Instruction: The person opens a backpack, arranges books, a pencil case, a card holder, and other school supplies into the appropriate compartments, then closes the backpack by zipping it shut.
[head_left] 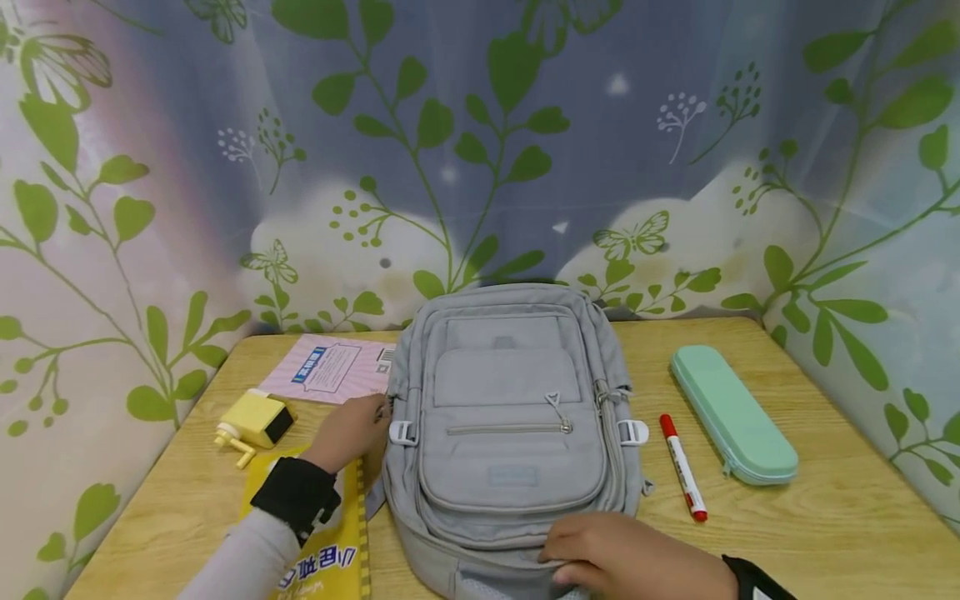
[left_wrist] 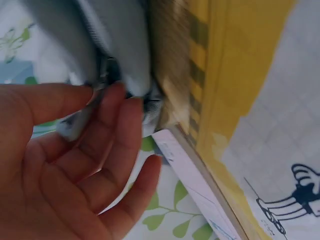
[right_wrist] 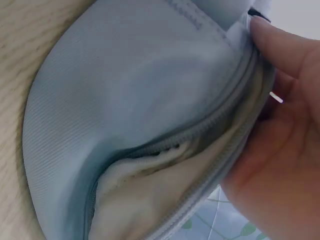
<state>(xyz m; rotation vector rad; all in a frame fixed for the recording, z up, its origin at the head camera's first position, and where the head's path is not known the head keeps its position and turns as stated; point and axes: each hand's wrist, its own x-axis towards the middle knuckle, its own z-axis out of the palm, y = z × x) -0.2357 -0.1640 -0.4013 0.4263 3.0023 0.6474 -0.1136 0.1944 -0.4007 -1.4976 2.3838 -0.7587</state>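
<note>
A grey backpack (head_left: 513, 400) lies front side up on the wooden table. At its left side my left hand (head_left: 348, 433) pinches what looks like a zipper pull (left_wrist: 75, 125) between thumb and index finger, the other fingers loosely bent. My right hand (head_left: 630, 554) grips the near right edge of the backpack, thumb on the fabric beside a zipper. In the right wrist view that zipper (right_wrist: 205, 122) is parted, baring a pale lining (right_wrist: 145, 195). The fingers of my right hand are partly hidden behind the fabric there.
Left of the backpack lie a yellow-covered book (head_left: 330, 554), a yellow crank pencil sharpener (head_left: 257, 417) and a pink booklet (head_left: 330, 367). On the right are a red-capped marker (head_left: 684, 468) and a mint pencil case (head_left: 735, 415). A leaf-patterned curtain (head_left: 480, 167) hangs behind the table.
</note>
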